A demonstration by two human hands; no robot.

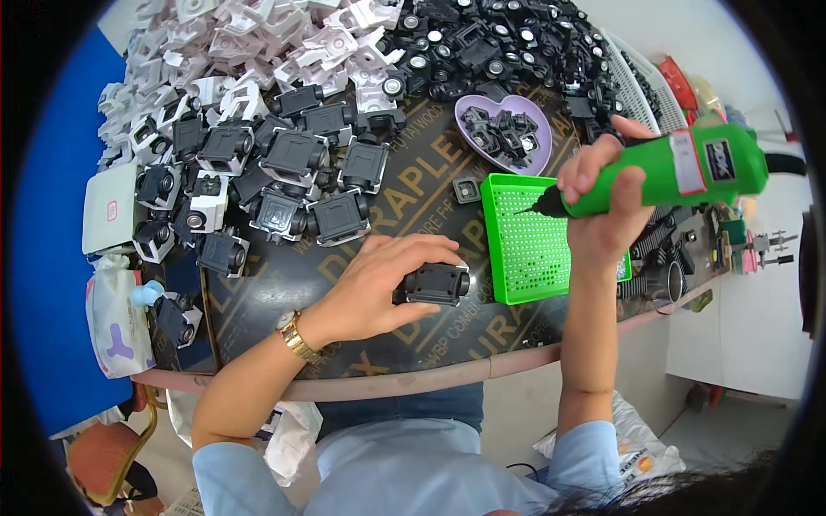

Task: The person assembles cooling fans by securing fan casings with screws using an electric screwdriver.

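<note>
My left hand (pixel 379 284) is closed around a small black toy-vehicle-like housing (pixel 435 284) with a round part at its right end, held at the front middle of the dark table. In my right hand (pixel 607 176), raised above the table, is a green electric screwdriver (pixel 680 168) with a black nose; its thin bit points left over a green perforated tray (pixel 503 288). Small screws seem to lie on the tray's floor. A small dark square part (pixel 466 190) rests just left of the tray.
Several similar black-and-white assemblies (pixel 292 155) crowd the left, with heaps of white shells (pixel 258 43) and black parts (pixel 482 52) behind. A purple heart-shaped bowl (pixel 540 159) holds small black pieces. A clear cup (pixel 665 284) and white baskets (pixel 637 69) stand at right.
</note>
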